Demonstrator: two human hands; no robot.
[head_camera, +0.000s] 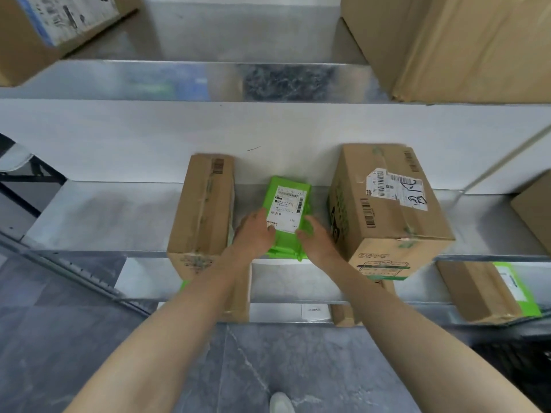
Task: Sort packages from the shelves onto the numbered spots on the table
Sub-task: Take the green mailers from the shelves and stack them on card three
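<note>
Down at the bottom edge, the toe of a pale shoe (281, 403) stands on grey marbled floor (89, 338), and both bare forearms stretch up over it toward the shelving. Landmark here is the green package (287, 216), lying flat on the middle shelf (98, 216) with its near end poking just past the shelf's front lip. The left hand (255, 235) sits on the package's near left corner, fingers spread over the printed label (286, 207), thumb side against the edge; the right hand (316, 238) cups the near right edge, fingers curled onto the green wrap. Both hands are in contact, partly open, pressing from either side rather than closed tight. Left of the package, almost touching the left wrist, a tall narrow cardboard box (202, 210) overhangs the shelf front. Right of the package, a bigger taped box (390, 210) with a handwritten label stands tilted, with only a slim gap to the package. Left of the narrow box the shelf runs bare and wide. Below the package, lower shelves hold a brown parcel with a green stripe (489, 290), off to the right. Behind the package a white wall (149, 138) closes the back. Above it, the upper shelf (179, 81) carries a labelled carton (59, 25) at left and a large plain carton (462, 46) at right.
</note>
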